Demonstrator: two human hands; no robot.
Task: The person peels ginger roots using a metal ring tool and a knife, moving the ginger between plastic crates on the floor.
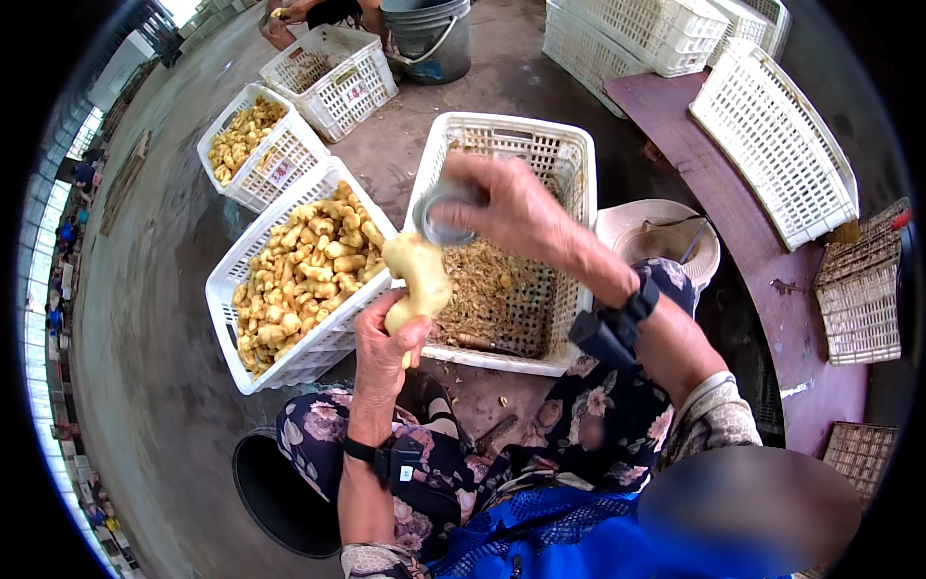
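My left hand (391, 329) grips a pale, peeled piece of ginger root (422, 279) by its lower end and holds it upright. My right hand (499, 206), blurred, is closed around a round, greyish metal object (450, 213) just above the ginger's top; its exact kind cannot be told. Below both hands stands a white plastic crate (584, 289) with brown peel scraps (485, 289) over its bottom. A wooden-handled tool (476, 340) lies at the crate's near end. To the left, another white crate (224, 318) is filled with ginger pieces (311, 268).
A smaller crate of ginger (246, 137), a soiled crate (333, 79) and a grey bucket (427, 43) stand beyond, near another person's hands (278, 25). A straw hat (615, 217) is at right, beside a reddish board (731, 217) bearing crates. A black bucket (289, 499) sits lower left.
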